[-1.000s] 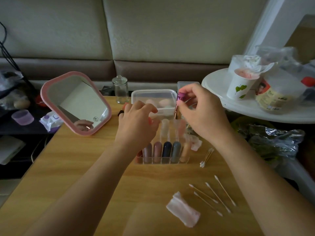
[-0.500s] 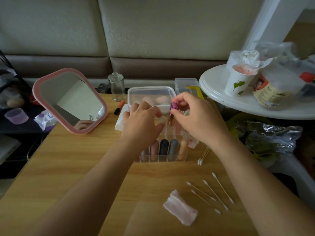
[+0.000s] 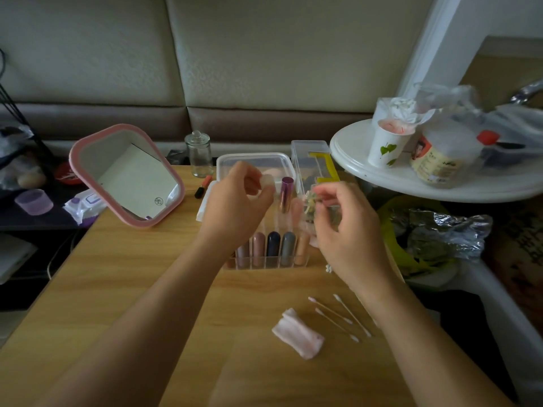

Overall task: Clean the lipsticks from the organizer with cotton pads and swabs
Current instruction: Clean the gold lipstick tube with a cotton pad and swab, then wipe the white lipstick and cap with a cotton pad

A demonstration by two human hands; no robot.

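Mirror (image 3: pixel 129 174) stands tilted on the bench (image 3: pixel 117 289) at far left. My left hand (image 3: pixel 235 207) pinches a small pad (image 3: pixel 267 181) in its fingers above the organizer (image 3: pixel 264 264). Just right of the pad, a purple lipstick (image 3: pixel 286 195) stands upright in the organizer's back part. My right hand (image 3: pixel 346 230) hovers beside it, fingers loosely curled, gripping nothing. Swabs (image 3: pixel 340 317) lie nearer me.

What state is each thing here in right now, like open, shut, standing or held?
Purple lipstick: capped, upright in the organizer.
Organizer: front row of lipsticks standing upright.
Left hand: pinches a small white pad.
Right hand: loosely curled, not touching the purple lipstick; grip unclear.
Glass jar: lid on.
Mirror: standing, tilted back.
Cotton pad on the table: folded, pinkish.
Swabs: lying loose.
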